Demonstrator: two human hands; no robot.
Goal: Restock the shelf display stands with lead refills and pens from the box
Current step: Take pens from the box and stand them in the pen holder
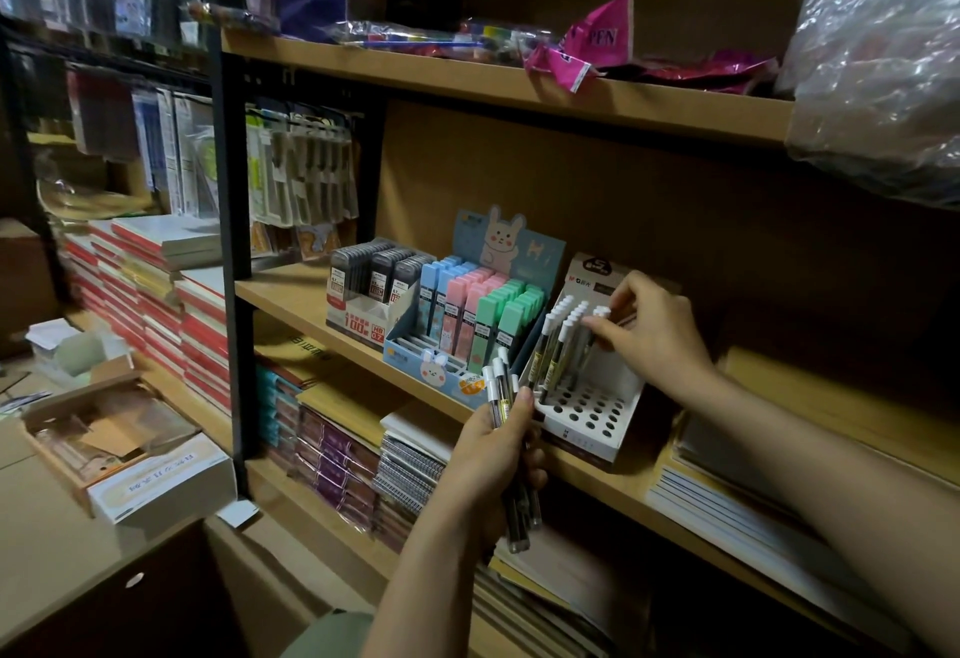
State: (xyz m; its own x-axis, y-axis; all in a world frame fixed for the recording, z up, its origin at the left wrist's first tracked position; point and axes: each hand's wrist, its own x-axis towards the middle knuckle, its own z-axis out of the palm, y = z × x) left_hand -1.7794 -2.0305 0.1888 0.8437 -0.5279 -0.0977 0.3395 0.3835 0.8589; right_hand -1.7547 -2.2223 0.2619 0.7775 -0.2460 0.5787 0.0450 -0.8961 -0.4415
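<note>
On the middle shelf stands a white pen display stand (592, 413) with rows of round holes; several white-capped pens (558, 340) stand in its back-left holes. My left hand (496, 455) grips a bundle of the same pens (501, 387) just in front of the stand. My right hand (649, 330) reaches over the stand and pinches one pen (592, 332) at its cap. Left of it sit a pastel lead refill stand (467, 314) with a rabbit card and a dark lead refill stand (371, 288).
An open cardboard box (124, 444) sits on a counter at lower left. Notebook stacks (156, 304) fill the left side and the shelf below. The shelf above (498, 80) holds pink packets and a plastic bag (883, 60). Flat notebooks (737, 507) lie right of the stand.
</note>
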